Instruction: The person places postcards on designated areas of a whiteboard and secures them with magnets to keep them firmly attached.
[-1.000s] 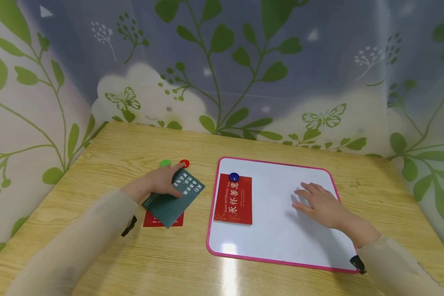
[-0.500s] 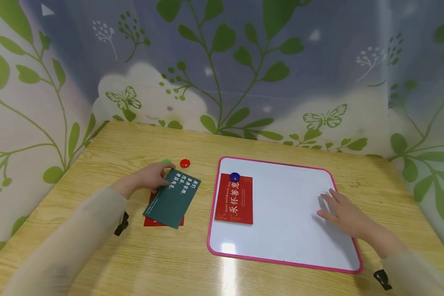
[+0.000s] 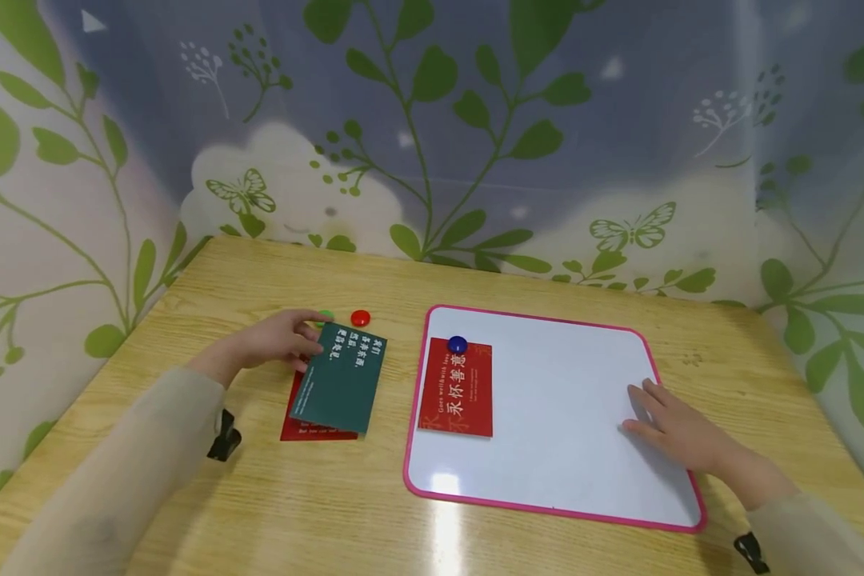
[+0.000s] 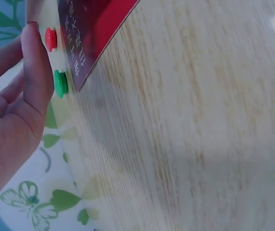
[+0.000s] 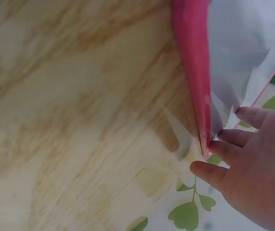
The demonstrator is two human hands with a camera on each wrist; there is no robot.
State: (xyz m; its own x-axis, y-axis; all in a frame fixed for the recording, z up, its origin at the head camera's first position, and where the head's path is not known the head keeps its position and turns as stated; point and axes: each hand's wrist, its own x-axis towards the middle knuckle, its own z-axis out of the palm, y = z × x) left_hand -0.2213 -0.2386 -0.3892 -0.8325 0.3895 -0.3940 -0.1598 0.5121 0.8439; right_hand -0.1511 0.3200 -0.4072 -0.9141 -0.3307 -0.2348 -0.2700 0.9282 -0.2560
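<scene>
In the head view my left hand [image 3: 274, 340] pinches a dark green card [image 3: 347, 388] with white lettering near its upper left corner. The card is lifted over a red card [image 3: 310, 433] that lies on the table. In the left wrist view, the thumb [image 4: 36, 67] and fingers show, but the green card is hard to make out there. My right hand [image 3: 680, 428] has its fingers spread at the right edge of a pink-framed whiteboard [image 3: 558, 432]; in the right wrist view the fingertips [image 5: 217, 146] are at the pink rim. That hand holds nothing.
Another red card [image 3: 468, 404] lies on the whiteboard's left side, with a blue round magnet [image 3: 457, 345] on its top edge. A red magnet [image 3: 360, 318] and a green magnet [image 3: 326, 315] sit behind the left hand. A patterned curtain [image 3: 475, 160] borders the wooden table [image 3: 360, 512].
The left hand has drawn back to the left, from lying over the green card to pinching its corner, and the card has turned more upright. The right hand has moved rightward to the whiteboard's edge.
</scene>
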